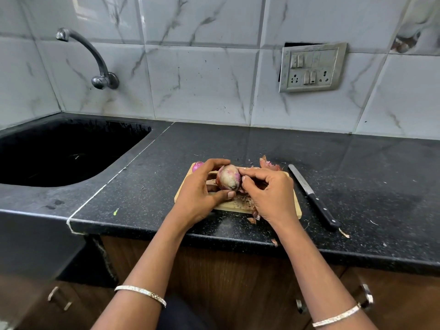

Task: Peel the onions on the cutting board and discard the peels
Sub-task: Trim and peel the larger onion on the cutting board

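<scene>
A pale purple onion (229,177) with dry skin is held just above a small wooden cutting board (297,208). My left hand (202,189) grips it from the left, fingers over the top and thumb underneath. My right hand (269,191) pinches at the skin on the onion's right side with curled fingers. A second, peeled purple onion (197,166) peeks out at the board's far left corner, partly hidden by my left hand. Loose peels (269,164) lie behind the board, and more scraps (245,201) lie on it under my hands.
A black-handled knife (312,196) lies on the dark counter right of the board. A black sink (62,151) with a wall tap (95,60) sits to the left. Peel bits (344,232) lie near the counter's front edge. A switch panel (312,67) is on the tiled wall.
</scene>
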